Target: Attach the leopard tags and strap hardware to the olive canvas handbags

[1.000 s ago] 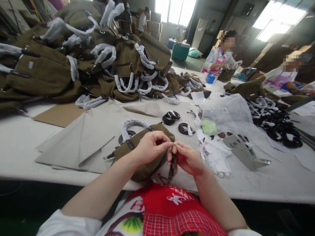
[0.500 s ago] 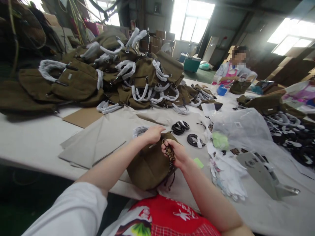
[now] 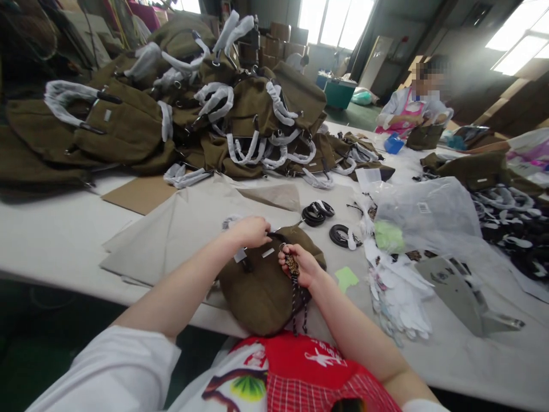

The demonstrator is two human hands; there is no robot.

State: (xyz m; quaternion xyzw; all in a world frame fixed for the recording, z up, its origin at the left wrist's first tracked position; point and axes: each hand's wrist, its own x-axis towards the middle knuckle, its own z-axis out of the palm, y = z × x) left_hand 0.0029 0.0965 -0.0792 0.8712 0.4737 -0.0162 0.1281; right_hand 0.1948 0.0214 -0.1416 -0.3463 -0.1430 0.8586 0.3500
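An olive-green handbag (image 3: pixel 257 292) lies tilted at the table's front edge, its wrapped handle (image 3: pixel 231 222) partly hidden behind my left wrist. My left hand (image 3: pixel 252 232) is closed on the bag's top edge near a small label; the fingertips are partly hidden. In my right hand (image 3: pixel 303 264) is a leopard-print charm (image 3: pixel 292 264) with a metal ring, pinched just in front of the bag. Dark patterned cords hang from the charm down over the bag's side.
A heap of olive bags (image 3: pixel 128 126) with wrapped handles fills the back left. Coiled black straps (image 3: pixel 314 213), a clear plastic bag (image 3: pixel 429 206), white tags (image 3: pixel 398 292) and a grey tool-like object (image 3: pixel 454 292) lie rightward. A co-worker (image 3: pixel 414 106) handles a bag farther back.
My left hand has shifted slightly left along the bag's top, and the bag's front with its label shows more. The charm's cords hang straighter. The head view has tilted and moved slightly.
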